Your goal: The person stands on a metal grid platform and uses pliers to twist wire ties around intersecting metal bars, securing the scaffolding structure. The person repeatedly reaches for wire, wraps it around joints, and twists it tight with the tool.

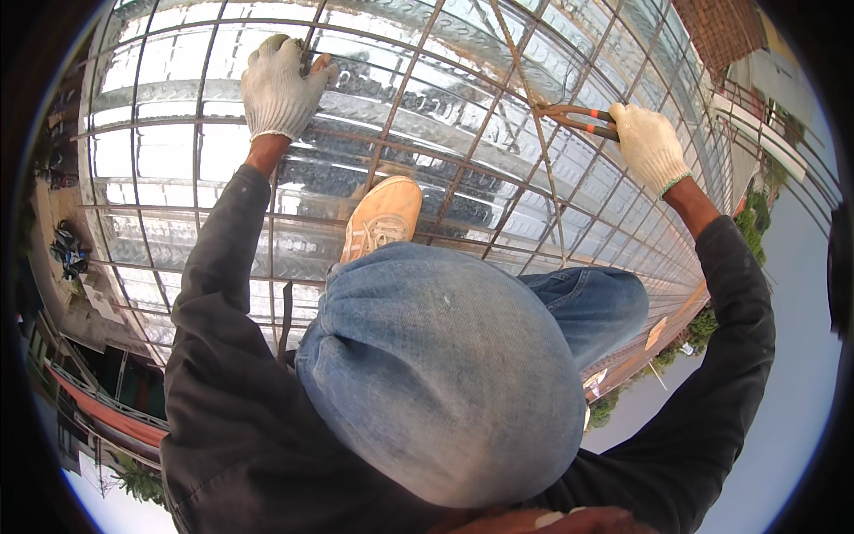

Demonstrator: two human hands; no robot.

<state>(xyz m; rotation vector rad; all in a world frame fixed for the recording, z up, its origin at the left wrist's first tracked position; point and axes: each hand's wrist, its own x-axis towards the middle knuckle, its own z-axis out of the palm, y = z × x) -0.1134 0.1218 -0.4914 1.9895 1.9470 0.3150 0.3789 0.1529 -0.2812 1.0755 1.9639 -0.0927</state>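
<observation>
Below me spreads a grid of thin rusty rebar (389, 120) over shiny corrugated metal sheets (160, 153). My left hand (283, 89), in a white knit glove with a bare fingertip showing, has its fingers curled at a rebar of the grid. My right hand (648, 147), gloved too, is closed round the black and orange handles of pincers (574, 118). The pincers' jaws are at a crossing where diagonal bars (547, 169) meet the grid; a thin wire (569, 80) loops close by. What the jaws grip is too small to tell.
My tan shoe (384, 215) stands on the grid between my hands, below my bent knee (445, 356) in blue jeans. A brick wall (722, 36) rises at the far right. Beyond the sheets' left edge, a motorcycle (68, 249) is far below. Trees line the right side.
</observation>
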